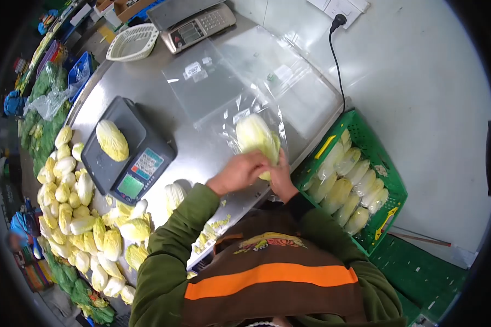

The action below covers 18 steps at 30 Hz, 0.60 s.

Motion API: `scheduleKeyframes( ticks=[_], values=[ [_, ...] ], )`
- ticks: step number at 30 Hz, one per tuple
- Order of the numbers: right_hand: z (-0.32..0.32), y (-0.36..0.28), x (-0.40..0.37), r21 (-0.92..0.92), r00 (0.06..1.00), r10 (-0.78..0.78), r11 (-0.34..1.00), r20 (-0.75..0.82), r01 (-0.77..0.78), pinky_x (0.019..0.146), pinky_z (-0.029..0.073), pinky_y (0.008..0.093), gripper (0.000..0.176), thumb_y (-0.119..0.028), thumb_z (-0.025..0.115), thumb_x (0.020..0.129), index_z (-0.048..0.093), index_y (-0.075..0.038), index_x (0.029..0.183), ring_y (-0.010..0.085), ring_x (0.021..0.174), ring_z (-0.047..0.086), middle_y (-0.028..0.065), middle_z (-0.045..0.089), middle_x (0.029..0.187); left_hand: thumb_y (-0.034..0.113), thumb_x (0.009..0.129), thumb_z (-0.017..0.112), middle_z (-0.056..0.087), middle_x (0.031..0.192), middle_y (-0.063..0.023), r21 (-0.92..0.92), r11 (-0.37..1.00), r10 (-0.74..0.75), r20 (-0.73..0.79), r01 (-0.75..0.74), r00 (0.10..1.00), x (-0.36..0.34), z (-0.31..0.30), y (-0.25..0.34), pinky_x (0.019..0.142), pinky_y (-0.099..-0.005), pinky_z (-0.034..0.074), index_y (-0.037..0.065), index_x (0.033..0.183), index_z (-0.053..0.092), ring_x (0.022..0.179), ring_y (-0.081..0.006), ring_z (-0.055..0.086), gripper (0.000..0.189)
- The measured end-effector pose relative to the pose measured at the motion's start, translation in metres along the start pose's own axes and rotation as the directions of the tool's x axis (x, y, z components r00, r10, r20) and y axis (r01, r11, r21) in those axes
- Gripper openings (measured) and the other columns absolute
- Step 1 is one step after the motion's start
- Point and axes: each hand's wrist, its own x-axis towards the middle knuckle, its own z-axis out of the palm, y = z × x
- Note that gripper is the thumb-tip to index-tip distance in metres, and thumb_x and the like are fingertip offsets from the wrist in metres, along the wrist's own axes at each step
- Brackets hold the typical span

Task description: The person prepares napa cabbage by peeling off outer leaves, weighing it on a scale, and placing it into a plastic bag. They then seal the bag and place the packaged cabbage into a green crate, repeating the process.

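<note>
Together, the left hand (244, 171) and right hand (282, 179) grip the leafy end of a napa cabbage (253, 132) in a clear plastic bag (276, 114) over a steel table (196, 161).

- No words or numbers legible; clock directions run from mid-view.
- Grey scale (123, 171), 9 o'clock: keypad (148, 163) print and green display (131, 187) too small.
- Silver scale (204, 28), 11 o'clock: markings too small.
- Flat clear bag (202, 92), 11 o'clock: white label (192, 70), blurred.
- Brown apron (278, 259), near 6 o'clock: colourful emblem (270, 241), lettering indistinct.
</note>
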Motion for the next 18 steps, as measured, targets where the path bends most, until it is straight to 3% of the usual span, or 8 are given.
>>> scheduleKeyframes(
  ticks=[3, 4, 6, 7, 10, 11, 15, 18],
  values=[
    [0.015, -0.004, 0.003, 0.099, 0.997, 0.079, 0.992, -0.023, -0.077, 0.088, 0.052, 0.0318, 0.057, -0.005, 0.072, 0.086, 0.043, -0.005, 0.135, 0.0199, 0.104, 0.061, 0.0087, 0.058, 0.12, 0.019, 0.076, 0.082, 0.063, 0.111, -0.0174, 0.311, 0.947, 0.112, -0.548, 0.078, 0.829, -0.038, -0.003, -0.013, 0.089, -0.0427, 0.048, 0.0, 0.124, 0.055, 0.106, -0.0339, 0.059, 0.058],
    [0.021, -0.003, -0.001, 0.159, 0.984, 0.156, 0.977, -0.085, -0.142, 0.087, 0.053, 0.0326, 0.053, -0.006, 0.072, 0.086, 0.045, -0.004, 0.132, 0.0201, 0.103, 0.062, 0.0084, 0.059, 0.118, 0.019, 0.076, 0.082, 0.063, 0.111, -0.0174, 0.32, 0.944, 0.118, -0.541, 0.074, 0.833, -0.051, 0.011, -0.022, 0.089, -0.0427, 0.048, 0.0, 0.124, 0.055, 0.106, -0.0339, 0.059, 0.058],
    [0.027, -0.001, -0.005, 0.191, 0.987, 0.156, 0.971, -0.049, -0.144, 0.086, 0.054, 0.0353, 0.048, -0.008, 0.072, 0.088, 0.047, -0.004, 0.129, 0.0209, 0.103, 0.063, 0.0083, 0.061, 0.115, 0.027, 0.068, 0.09, 0.059, 0.122, -0.0219, -0.108, 0.918, -0.336, -0.72, 0.381, 0.608, -0.067, 0.046, -0.033, 0.099, -0.0477, 0.043, -0.006, 0.146, 0.029, 0.122, -0.0372, 0.05, 0.104],
    [0.027, 0.003, -0.004, 0.186, 0.981, 0.194, 0.965, -0.025, -0.186, 0.086, 0.054, 0.0356, 0.047, -0.008, 0.072, 0.088, 0.048, -0.004, 0.128, 0.0208, 0.103, 0.063, 0.0084, 0.061, 0.115, 0.032, 0.063, 0.093, 0.058, 0.125, -0.0252, -0.336, 0.811, -0.583, -0.528, 0.479, 0.618, -0.072, 0.05, -0.036, 0.097, -0.0468, 0.046, -0.008, 0.151, 0.005, 0.122, -0.0338, 0.052, 0.131],
    [0.032, 0.014, -0.006, 0.174, 0.978, 0.209, 0.963, 0.0, -0.206, 0.086, 0.054, 0.036, 0.046, -0.009, 0.072, 0.088, 0.049, -0.003, 0.127, 0.0205, 0.104, 0.063, 0.0085, 0.061, 0.115, 0.029, 0.064, 0.092, 0.058, 0.124, -0.0244, -0.498, 0.694, -0.711, -0.358, 0.52, 0.605, -0.086, 0.055, -0.04, 0.087, -0.0428, 0.052, -0.007, 0.151, 0.009, 0.111, -0.0308, 0.06, 0.126],
    [0.034, 0.016, -0.007, 0.174, 0.983, 0.184, 0.968, -0.002, -0.181, 0.086, 0.054, 0.0361, 0.046, -0.009, 0.072, 0.088, 0.049, -0.003, 0.127, 0.0202, 0.104, 0.063, 0.0087, 0.061, 0.115, 0.022, 0.072, 0.085, 0.067, 0.103, -0.0217, -0.227, 0.808, -0.576, -0.5, 0.544, 0.647, -0.092, 0.051, -0.024, 0.076, -0.0384, 0.055, -0.012, 0.146, 0.017, 0.087, -0.0308, 0.068, 0.106],
    [0.044, 0.028, -0.006, 0.12, 0.977, 0.212, 0.969, 0.033, -0.215, 0.085, 0.054, 0.0356, 0.046, -0.008, 0.072, 0.087, 0.05, -0.003, 0.128, 0.0194, 0.103, 0.063, 0.0086, 0.061, 0.116, 0.008, 0.09, 0.061, 0.065, 0.071, -0.0179, -0.067, 0.813, -0.458, -0.688, 0.579, 0.563, -0.105, 0.055, -0.026, 0.059, -0.0425, 0.05, -0.006, 0.147, 0.023, 0.063, -0.0362, 0.064, 0.07],
    [0.056, 0.04, -0.004, 0.118, 0.968, 0.251, 0.961, 0.002, -0.249, 0.085, 0.054, 0.0352, 0.048, -0.007, 0.072, 0.087, 0.05, -0.003, 0.128, 0.0194, 0.103, 0.063, 0.0087, 0.061, 0.116, 0.007, 0.091, 0.06, 0.065, 0.071, -0.0191, -0.029, 0.784, -0.4, -0.787, 0.62, 0.47, -0.1, 0.042, -0.012, 0.056, -0.0439, 0.048, 0.0, 0.149, 0.022, 0.061, -0.036, 0.063, 0.069]
  ],
)
